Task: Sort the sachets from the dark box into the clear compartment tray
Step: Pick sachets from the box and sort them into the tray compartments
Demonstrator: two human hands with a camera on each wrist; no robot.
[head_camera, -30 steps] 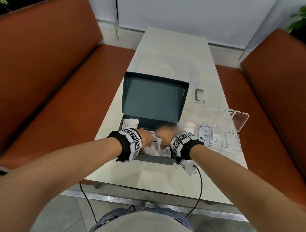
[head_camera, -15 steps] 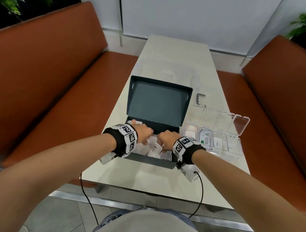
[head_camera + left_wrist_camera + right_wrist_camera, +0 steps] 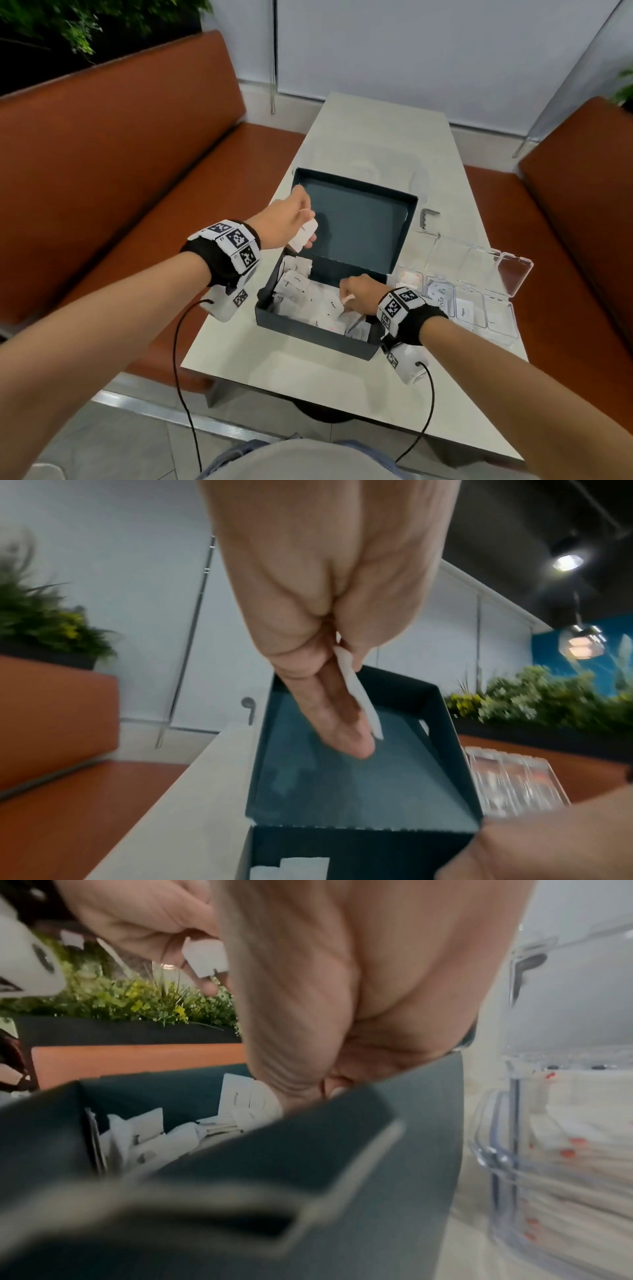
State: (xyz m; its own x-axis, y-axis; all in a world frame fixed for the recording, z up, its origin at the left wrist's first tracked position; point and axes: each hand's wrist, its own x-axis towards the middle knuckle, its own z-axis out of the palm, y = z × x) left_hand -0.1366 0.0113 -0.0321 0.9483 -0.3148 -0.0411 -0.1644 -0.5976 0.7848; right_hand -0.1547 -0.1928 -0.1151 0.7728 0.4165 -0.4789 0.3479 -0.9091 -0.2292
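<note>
The dark box (image 3: 308,337) stands open on the table, its lid (image 3: 356,222) tilted back, with several white sachets (image 3: 301,291) inside. My left hand (image 3: 294,222) is raised above the box's left end and pinches one white sachet (image 3: 303,234) between thumb and fingers; the left wrist view shows that sachet (image 3: 359,696) edge-on. My right hand (image 3: 359,294) is down inside the box, fingers curled among the sachets, pinching a small white sachet (image 3: 347,298). The clear compartment tray (image 3: 479,308) lies right of the box, holding a few sachets.
Orange benches (image 3: 120,171) flank the narrow table (image 3: 383,137). A small grey clip (image 3: 428,216) lies behind the tray's open lid (image 3: 479,260). Cables hang from both wrist units over the table's near edge. Plants stand behind the benches.
My left hand has risen out of the box with a sachet. My right hand has stayed low in the box. The head view has tilted up.
</note>
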